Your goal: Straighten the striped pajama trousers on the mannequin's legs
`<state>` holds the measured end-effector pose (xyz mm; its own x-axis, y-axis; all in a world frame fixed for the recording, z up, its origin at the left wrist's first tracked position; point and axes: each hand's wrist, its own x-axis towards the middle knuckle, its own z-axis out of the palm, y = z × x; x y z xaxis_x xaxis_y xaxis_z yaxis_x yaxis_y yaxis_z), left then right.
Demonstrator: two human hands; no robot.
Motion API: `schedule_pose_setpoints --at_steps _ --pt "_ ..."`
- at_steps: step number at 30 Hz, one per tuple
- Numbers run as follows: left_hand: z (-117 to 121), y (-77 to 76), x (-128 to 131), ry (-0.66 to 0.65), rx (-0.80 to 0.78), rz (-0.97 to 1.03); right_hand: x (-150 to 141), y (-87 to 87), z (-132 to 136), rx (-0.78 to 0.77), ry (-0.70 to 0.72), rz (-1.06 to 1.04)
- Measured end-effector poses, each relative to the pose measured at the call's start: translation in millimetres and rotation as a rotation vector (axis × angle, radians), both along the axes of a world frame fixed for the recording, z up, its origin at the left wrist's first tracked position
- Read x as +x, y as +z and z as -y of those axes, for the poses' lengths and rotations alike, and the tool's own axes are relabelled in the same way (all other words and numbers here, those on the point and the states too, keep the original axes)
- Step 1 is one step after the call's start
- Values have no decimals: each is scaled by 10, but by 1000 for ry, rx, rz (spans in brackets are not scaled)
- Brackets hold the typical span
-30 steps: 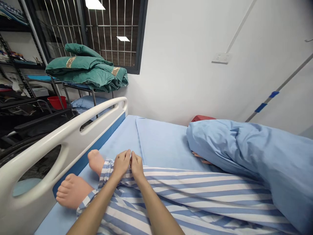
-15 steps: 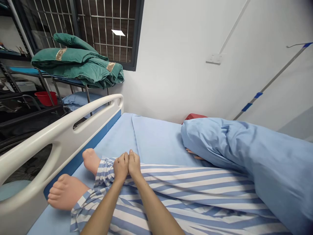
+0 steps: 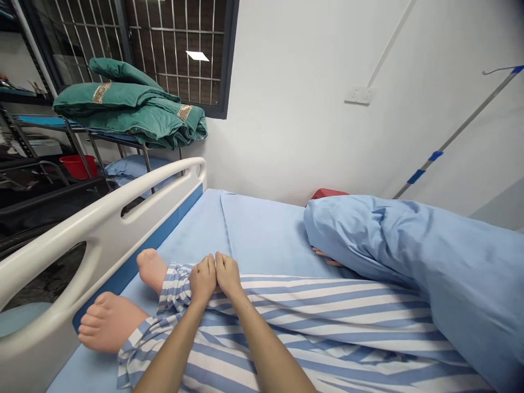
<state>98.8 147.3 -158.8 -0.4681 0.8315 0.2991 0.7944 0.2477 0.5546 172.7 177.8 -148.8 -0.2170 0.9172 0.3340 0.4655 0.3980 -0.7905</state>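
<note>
A manikin lies on the bed in blue-and-white striped trousers [image 3: 327, 303], with its near foot [image 3: 110, 322] and far foot [image 3: 152, 270] bare. My left hand [image 3: 202, 277] and my right hand [image 3: 228, 274] sit side by side on the lower part of the far trouser leg, above the ankle. Both are curled over it with the knuckles up, thumb sides almost touching. Their fingertips are hidden on the far side of the leg. A blue quilt [image 3: 388, 234] covers the manikin's upper part, and a few fingers [image 3: 327, 257] show from under its edge.
A white bed end board [image 3: 102, 210] rises beyond the feet. Light blue sheet [image 3: 266, 229] covers the mattress. Folded green quilts [image 3: 135, 109] lie on a rack by the barred window. A metal pole [image 3: 462, 131] with blue bands leans at the right; a red object [image 3: 327, 193] shows behind the bed.
My right hand has shifted very slightly right along the trouser leg. The left hand stays in nearly the same place, and the manikin and quilt look unchanged.
</note>
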Motion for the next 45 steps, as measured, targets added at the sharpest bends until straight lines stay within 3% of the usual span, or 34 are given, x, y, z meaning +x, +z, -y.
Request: schedule_pose_setpoints --at_steps 3,7,11,16,19,23,26,33,40,45 --pt "-8 -10 6 -14 -4 35 -1 -81 -8 1 -35 11" --pt "-6 5 -8 -48 -7 96 13 -8 6 -41 -37 3" --pt "-38 136 -2 -104 23 213 25 32 -4 -68 -47 -63" --pt "-167 414 179 -85 258 560 42 15 -77 -124 -32 -274" --pt "-212 376 281 -20 300 708 61 22 -102 -187 -37 -388" --pt "-182 107 287 -26 197 472 67 32 -96 -215 -57 -424" --pt "-155 -6 258 -42 145 369 55 5 -94 -207 -43 -423" --pt "-135 41 265 3 72 288 48 -34 -107 -206 -41 -392" --pt "-128 50 273 -10 32 201 227 216 -110 -58 28 -144" --pt "-133 54 276 -14 28 162 331 97 -58 -63 73 -166"
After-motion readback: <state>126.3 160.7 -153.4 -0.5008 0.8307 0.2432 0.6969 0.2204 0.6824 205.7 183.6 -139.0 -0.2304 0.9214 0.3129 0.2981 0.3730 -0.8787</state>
